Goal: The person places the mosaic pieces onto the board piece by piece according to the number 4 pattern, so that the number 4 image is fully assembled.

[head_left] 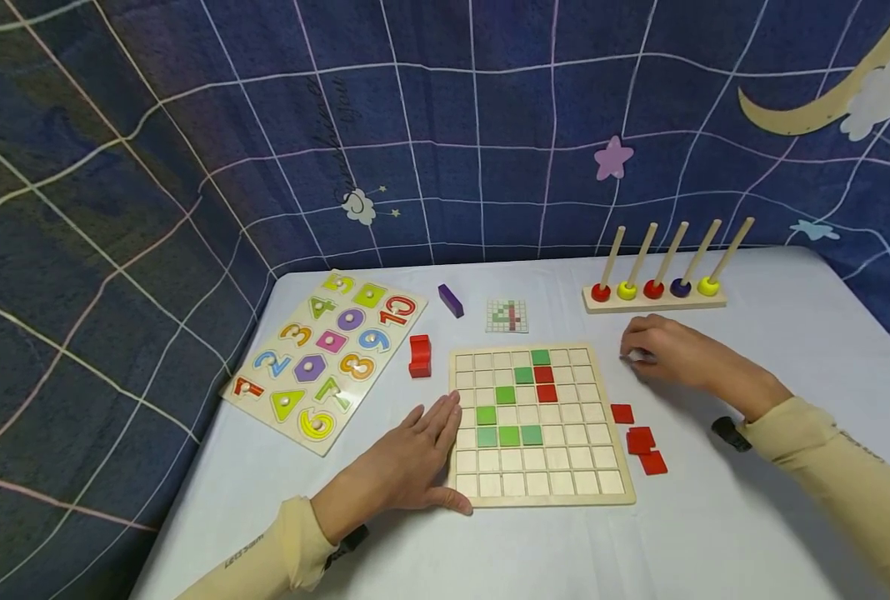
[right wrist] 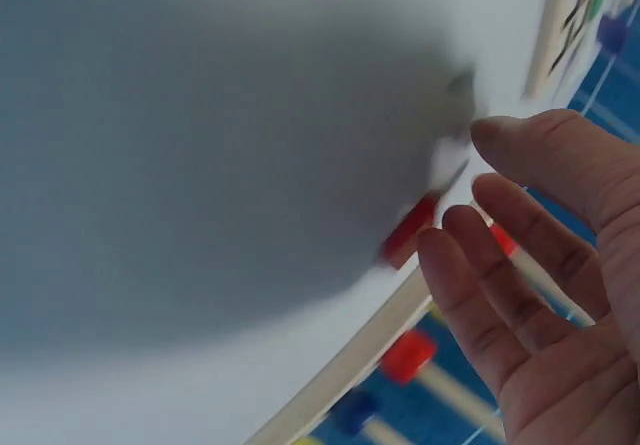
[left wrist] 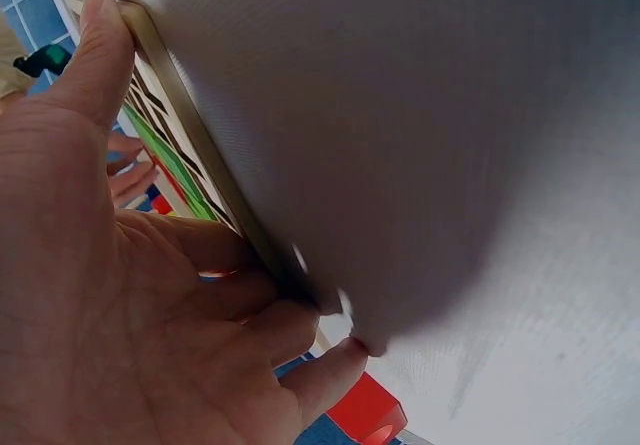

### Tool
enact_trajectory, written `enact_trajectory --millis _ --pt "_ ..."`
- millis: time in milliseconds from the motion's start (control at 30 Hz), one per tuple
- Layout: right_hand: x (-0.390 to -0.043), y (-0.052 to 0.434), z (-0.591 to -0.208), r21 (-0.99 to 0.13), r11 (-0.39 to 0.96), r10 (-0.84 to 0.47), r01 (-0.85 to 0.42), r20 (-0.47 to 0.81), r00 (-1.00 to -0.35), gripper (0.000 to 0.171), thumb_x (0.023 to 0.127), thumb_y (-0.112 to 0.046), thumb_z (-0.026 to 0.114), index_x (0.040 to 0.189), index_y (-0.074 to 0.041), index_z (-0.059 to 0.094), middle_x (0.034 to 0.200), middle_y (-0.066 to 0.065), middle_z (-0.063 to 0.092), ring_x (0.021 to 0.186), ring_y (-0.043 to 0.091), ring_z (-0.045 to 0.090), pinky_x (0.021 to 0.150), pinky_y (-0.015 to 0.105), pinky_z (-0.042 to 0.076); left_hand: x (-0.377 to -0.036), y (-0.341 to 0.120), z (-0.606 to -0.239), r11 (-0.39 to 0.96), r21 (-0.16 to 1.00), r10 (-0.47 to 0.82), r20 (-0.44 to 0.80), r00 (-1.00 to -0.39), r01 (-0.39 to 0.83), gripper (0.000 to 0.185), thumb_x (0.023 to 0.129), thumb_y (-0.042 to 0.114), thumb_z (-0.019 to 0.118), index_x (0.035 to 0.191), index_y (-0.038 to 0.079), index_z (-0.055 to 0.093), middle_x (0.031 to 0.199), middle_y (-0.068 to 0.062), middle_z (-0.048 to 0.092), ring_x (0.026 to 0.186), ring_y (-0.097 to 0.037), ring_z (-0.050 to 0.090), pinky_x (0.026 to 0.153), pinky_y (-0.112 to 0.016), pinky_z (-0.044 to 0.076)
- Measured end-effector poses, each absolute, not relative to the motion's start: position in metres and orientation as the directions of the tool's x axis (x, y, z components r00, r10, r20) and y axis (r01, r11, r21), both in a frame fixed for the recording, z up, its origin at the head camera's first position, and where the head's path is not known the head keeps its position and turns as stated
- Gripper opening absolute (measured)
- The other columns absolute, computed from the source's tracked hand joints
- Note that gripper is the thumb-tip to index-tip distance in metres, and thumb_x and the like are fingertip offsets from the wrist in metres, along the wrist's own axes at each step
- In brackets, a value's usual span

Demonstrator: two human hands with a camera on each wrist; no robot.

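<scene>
Left hand: left hand (head_left: 407, 462) lies flat, fingers straight, pressed against the left edge of the grid board (head_left: 538, 492); thumb along the board's near-left corner, holding nothing.
Right hand: right hand (head_left: 666, 352) rests on the tabletop (head_left: 752, 533) right of the board's far-right corner, fingers curled down; fingertips meet over something small and pale, too small to tell whether it is gripped. Right wrist view is blurred, fingers look loosely bent.
Grid board: wooden, mid tabletop toward the near edge, green tiles (head_left: 508, 434) and red tiles (head_left: 544, 383) set in its cells.
Loose red tiles: loose red tiles (head_left: 642, 440) lie on the tabletop just beside the board's right edge, nearer than the right hand.
Pattern card: pattern card (head_left: 507, 316) beyond the board's far edge.
Red block: red block (head_left: 419, 356) off the board's far-left corner.
Purple block: purple block (head_left: 450, 300) farther back.
Number puzzle: number puzzle (head_left: 325, 357) at the left edge.
Peg rack: peg rack (head_left: 655, 287) with coloured rings near the far-right corner.
</scene>
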State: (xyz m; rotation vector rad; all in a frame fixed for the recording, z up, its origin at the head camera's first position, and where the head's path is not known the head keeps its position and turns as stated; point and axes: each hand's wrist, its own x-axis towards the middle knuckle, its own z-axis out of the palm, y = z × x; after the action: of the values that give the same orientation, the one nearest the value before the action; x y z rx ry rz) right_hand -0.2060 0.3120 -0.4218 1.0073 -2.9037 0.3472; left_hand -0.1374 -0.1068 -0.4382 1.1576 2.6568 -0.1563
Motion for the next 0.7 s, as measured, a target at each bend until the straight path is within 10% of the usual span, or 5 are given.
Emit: enact_trajectory --millis 700 --pt "-0.213 0.354 -0.430 -0.293 0.851 -0.437 -0.435 0.061 -0.897 0.016 0.084 0.001 0.085 0.099 0.001 0.078 0.094 0.009 0.072 0.081 0.016 0.065 0.074 0.038 0.064 -0.136 -0.106 -0.435 0.683 0.009 0.705 -0.266 -0.657 0.730 0.123 0.087 0.081 0.065 0.166 -0.006 0.028 0.177 -0.024 0.026 0.165 -0.032 0.030 0.131 -0.049 0.037"
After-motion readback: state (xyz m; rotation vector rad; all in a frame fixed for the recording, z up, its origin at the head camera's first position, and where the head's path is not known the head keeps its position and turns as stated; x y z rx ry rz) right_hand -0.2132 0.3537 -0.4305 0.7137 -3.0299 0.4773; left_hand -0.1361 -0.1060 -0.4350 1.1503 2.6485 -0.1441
